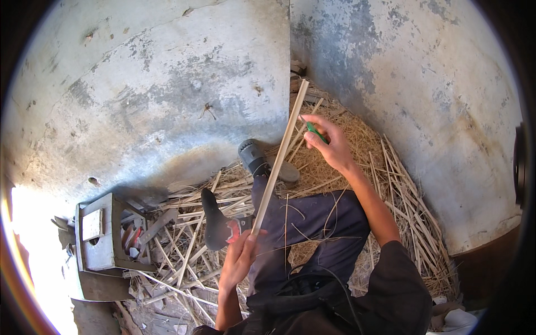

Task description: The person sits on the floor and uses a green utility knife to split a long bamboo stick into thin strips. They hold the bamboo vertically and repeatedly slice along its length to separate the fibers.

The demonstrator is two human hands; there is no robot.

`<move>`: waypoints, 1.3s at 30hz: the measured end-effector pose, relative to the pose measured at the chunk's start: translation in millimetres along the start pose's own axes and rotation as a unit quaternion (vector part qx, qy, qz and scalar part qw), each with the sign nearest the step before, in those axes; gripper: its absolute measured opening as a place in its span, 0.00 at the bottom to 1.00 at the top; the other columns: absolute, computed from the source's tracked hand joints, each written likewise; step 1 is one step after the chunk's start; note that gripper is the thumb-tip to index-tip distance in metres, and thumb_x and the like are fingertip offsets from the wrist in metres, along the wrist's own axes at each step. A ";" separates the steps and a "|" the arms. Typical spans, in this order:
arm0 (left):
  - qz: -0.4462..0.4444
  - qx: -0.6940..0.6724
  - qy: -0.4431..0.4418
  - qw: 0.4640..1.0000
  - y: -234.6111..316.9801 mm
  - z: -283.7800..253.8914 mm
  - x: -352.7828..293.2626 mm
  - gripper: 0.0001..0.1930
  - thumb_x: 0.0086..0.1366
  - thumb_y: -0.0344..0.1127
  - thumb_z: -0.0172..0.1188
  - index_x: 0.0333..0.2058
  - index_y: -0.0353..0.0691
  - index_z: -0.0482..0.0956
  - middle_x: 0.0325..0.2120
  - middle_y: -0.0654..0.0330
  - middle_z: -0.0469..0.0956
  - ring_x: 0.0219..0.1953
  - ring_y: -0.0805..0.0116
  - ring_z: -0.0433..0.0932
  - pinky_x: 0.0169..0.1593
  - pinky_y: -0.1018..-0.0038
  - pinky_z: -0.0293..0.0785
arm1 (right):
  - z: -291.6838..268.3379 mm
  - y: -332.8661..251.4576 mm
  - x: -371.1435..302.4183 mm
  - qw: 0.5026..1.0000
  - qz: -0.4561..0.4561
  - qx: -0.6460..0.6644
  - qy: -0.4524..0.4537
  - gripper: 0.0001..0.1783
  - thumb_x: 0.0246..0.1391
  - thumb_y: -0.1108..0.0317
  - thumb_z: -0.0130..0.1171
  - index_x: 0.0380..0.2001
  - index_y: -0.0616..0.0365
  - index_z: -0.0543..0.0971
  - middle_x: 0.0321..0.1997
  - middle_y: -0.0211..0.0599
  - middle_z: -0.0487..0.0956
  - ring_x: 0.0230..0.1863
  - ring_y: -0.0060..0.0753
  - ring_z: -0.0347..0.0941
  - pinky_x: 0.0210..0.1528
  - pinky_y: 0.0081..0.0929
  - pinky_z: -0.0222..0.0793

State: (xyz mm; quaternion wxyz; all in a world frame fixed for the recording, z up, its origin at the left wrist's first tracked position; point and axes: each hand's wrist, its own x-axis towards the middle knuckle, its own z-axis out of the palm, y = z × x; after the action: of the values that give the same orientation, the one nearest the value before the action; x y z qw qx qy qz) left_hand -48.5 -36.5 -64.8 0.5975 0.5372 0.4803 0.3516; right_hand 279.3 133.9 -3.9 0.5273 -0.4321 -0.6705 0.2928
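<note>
A long pale strip of split bamboo or cane [279, 163] slants up and away across my lap. My left hand [239, 261] is closed round its near end, beside my knee. Higher up and to the right, my right hand [335, 146] grips a small green-handled knife [316, 132]. The knife's short blade points up and left, close to the strip's upper part; whether it touches the strip I cannot tell. A few thin shavings lie across my dark trousers [340, 215].
Heaps of fine shavings [346, 123] and loose strips [413, 223] cover the floor around my legs. A battered whitish wooden box [120, 231] with odds and ends stands at the left. Two stained walls [184, 72] meet in a corner ahead.
</note>
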 end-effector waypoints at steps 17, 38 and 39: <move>0.040 -0.087 -0.104 0.990 11.4 6.6 16.6 0.21 0.83 0.40 0.49 0.65 0.31 0.75 0.31 0.64 0.78 0.23 0.81 0.69 0.28 0.81 0.66 | 4.2 -13.3 1.0 0.990 -0.045 0.113 0.075 0.20 0.62 0.70 0.72 0.54 0.52 0.77 0.32 0.28 0.86 0.32 0.14 0.79 0.33 0.17 0.69; 0.080 -0.090 -0.030 0.992 21.5 13.1 24.6 0.18 0.83 0.37 0.51 0.60 0.33 0.81 0.30 0.71 0.78 0.23 0.87 0.66 0.26 0.84 0.58 | 15.0 -31.5 -11.5 0.994 -0.068 0.081 0.026 0.25 0.61 0.70 0.73 0.55 0.53 0.71 0.34 0.32 0.89 0.24 0.08 0.69 0.28 0.14 0.59; 0.087 -0.084 -0.028 0.992 21.6 13.8 24.6 0.18 0.83 0.37 0.51 0.60 0.33 0.80 0.30 0.71 0.77 0.23 0.87 0.66 0.27 0.84 0.58 | 13.6 -30.5 -11.4 0.994 -0.069 0.077 0.025 0.25 0.60 0.69 0.74 0.55 0.52 0.71 0.34 0.32 0.89 0.23 0.07 0.67 0.27 0.14 0.58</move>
State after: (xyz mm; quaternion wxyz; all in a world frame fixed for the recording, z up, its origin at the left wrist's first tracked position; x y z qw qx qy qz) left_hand -26.1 -13.9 -49.0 0.6210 0.5340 0.3838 0.4265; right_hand 258.8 110.7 13.1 0.5945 -0.3503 -0.6607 0.2956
